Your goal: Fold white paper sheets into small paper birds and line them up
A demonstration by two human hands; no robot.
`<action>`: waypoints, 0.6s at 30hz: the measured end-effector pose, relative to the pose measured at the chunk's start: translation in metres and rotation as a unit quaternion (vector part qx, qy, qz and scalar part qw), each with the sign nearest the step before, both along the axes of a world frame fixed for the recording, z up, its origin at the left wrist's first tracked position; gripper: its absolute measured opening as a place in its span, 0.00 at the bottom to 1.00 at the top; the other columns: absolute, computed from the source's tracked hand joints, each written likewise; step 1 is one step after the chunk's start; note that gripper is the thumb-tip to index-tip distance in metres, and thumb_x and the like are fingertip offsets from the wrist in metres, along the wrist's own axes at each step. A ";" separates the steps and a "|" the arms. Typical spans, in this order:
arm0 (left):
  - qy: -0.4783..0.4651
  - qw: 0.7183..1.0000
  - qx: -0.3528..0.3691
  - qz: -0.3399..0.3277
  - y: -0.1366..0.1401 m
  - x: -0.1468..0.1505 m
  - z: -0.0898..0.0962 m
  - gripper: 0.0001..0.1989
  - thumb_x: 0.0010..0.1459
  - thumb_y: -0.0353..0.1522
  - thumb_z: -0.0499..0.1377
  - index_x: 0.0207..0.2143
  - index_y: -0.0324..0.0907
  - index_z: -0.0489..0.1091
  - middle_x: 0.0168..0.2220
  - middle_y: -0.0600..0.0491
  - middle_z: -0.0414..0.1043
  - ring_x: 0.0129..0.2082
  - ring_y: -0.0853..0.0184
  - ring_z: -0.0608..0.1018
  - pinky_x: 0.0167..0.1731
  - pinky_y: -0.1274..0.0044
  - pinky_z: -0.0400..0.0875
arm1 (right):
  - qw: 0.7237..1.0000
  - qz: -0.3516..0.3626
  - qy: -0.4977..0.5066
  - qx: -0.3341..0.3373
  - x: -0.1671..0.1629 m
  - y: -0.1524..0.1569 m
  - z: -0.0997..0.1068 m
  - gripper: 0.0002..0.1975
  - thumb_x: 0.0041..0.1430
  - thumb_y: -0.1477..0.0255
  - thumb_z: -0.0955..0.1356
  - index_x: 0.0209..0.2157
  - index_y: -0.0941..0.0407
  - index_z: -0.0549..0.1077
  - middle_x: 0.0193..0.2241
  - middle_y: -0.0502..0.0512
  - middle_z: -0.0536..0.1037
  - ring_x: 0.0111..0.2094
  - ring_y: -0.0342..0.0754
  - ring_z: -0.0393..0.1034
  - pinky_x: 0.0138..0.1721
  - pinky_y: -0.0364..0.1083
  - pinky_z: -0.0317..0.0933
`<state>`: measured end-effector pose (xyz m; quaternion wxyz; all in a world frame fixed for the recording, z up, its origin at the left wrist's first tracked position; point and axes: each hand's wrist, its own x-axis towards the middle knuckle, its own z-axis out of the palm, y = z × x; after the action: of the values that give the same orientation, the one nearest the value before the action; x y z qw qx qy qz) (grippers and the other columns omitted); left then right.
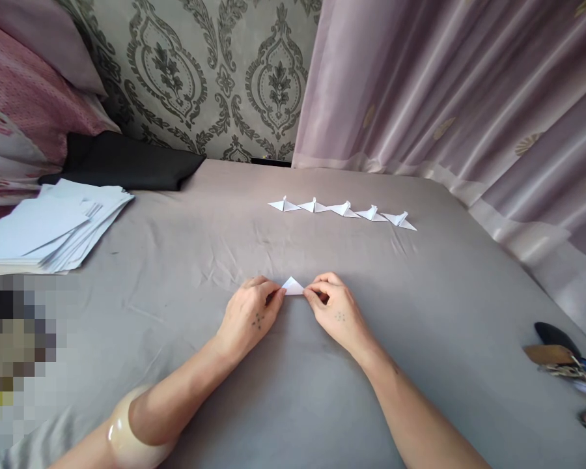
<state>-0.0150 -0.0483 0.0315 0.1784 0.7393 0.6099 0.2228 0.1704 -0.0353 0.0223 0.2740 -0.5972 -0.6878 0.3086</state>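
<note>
Between my two hands is a small folded piece of white paper (293,286), a triangle with its point facing away from me. My left hand (254,309) pinches its left corner between thumb and fingers. At the opposite corner, my right hand (336,312) grips the paper in the same way. The fingertips partly hide both corners. Farther off, several white folded paper figures (346,209) with pointed ends stand in a row, their tips close together or touching.
Grey cloth (185,247) with some wrinkles covers the surface. A stack of white paper (53,225) lies at the left, with folded black fabric (131,161) behind it. Keys and small items (561,361) lie at the right edge. Pink curtains (420,85) hang behind.
</note>
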 end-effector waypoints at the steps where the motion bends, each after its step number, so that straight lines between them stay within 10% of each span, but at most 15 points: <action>1: 0.003 1.000 -0.003 0.006 0.000 0.001 0.000 0.14 0.63 0.35 0.53 0.28 0.42 0.74 0.28 0.52 0.74 0.27 0.67 0.75 0.26 0.78 0.66 | 1.000 -0.008 -0.002 -0.002 -0.001 0.000 0.000 0.09 0.58 0.69 0.66 0.28 0.54 0.77 0.35 0.51 0.73 0.28 0.41 0.68 0.32 0.43 0.62; 18: 0.045 0.998 0.042 0.012 0.001 0.005 -0.013 0.11 0.64 0.33 0.51 0.28 0.42 0.65 0.28 0.52 0.69 0.30 0.64 0.73 0.29 0.73 0.68 | 0.997 -0.053 -0.058 -0.018 -0.011 0.005 -0.001 0.09 0.56 0.68 0.67 0.23 0.54 0.73 0.35 0.50 0.75 0.26 0.42 0.67 0.27 0.44 0.59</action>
<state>-0.0096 -0.0475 0.0181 0.1171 0.7480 0.6162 0.2168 0.1598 -0.0304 0.0209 0.2387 -0.6546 -0.6642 0.2710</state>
